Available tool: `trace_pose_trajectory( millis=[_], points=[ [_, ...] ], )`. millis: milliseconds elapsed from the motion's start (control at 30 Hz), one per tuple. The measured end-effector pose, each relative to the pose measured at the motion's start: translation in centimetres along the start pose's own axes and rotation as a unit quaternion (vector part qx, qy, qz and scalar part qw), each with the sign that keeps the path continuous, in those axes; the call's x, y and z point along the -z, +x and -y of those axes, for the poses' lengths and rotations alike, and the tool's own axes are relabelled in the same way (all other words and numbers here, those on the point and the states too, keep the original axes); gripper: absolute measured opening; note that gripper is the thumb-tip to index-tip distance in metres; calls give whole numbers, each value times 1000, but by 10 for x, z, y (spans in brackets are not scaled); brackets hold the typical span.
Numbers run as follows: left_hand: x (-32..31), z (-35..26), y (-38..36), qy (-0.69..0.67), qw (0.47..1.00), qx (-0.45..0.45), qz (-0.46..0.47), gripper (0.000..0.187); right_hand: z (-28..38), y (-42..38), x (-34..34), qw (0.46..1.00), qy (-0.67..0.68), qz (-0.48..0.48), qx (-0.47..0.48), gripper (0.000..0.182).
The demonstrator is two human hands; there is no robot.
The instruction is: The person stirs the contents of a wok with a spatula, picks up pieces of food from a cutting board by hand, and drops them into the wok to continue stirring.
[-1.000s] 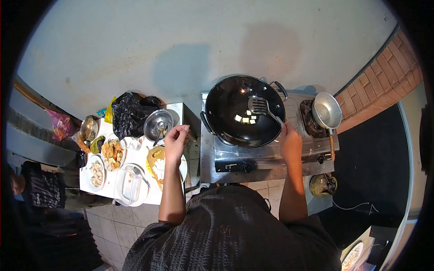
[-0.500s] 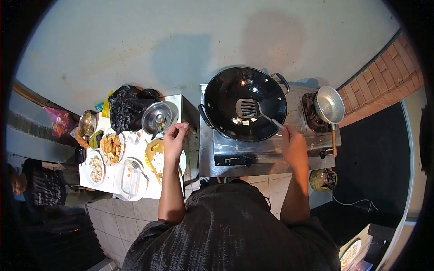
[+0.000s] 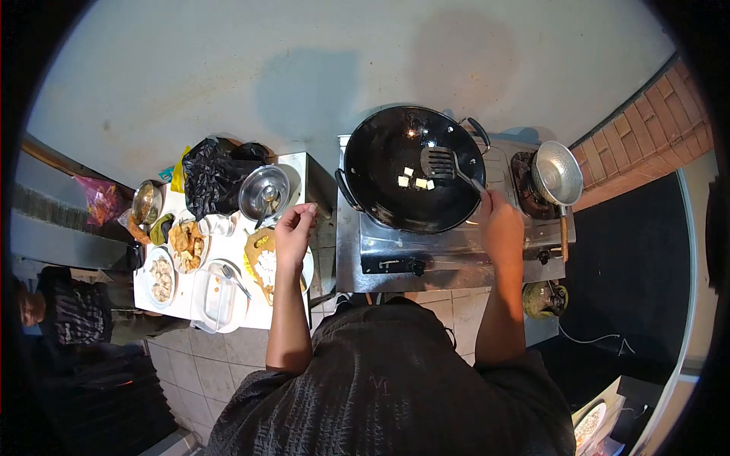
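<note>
Well, spatula handle [image 3: 474, 183] in right fingers [image 3: 487, 204].

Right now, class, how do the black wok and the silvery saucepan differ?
The wok is black and wide; the saucepan is silvery and smaller. The wok has two looped handles, the saucepan one long, straight handle. Pale pieces lie in the wok; none show in the saucepan. Both are round.

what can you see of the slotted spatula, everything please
The slotted spatula is grey and looks like metal, with a broad head cut by several parallel slots and a narrower handle. The right hand grips the handle's end at the wok's rim. The head is over the wok's dark inside, beside the small pale pieces; whether it touches the wok can't be told.
</note>
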State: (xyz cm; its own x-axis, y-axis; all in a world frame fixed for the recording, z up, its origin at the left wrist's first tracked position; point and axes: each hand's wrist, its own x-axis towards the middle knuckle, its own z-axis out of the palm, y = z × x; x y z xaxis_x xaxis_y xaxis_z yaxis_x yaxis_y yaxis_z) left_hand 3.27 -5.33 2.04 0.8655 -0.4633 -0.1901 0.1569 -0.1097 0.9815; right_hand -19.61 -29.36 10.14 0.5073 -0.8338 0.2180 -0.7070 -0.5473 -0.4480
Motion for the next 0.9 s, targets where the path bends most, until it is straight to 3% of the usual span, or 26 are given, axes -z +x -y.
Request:
trace_pose_trajectory(
  millis=[400, 700, 900],
  points=[
    [6, 6, -3, 0, 1000, -17, -5, 20, 5, 1, -12, 998, -28, 52, 26, 26],
    [5, 0, -6, 1, 1000, 18, -12, 17, 6, -15, 21, 995, 65, 68, 29, 26],
    [4, 2, -2, 2, 1000, -13, 0, 17, 8, -19, 28, 995, 60, 72, 16, 25]
  ],
)
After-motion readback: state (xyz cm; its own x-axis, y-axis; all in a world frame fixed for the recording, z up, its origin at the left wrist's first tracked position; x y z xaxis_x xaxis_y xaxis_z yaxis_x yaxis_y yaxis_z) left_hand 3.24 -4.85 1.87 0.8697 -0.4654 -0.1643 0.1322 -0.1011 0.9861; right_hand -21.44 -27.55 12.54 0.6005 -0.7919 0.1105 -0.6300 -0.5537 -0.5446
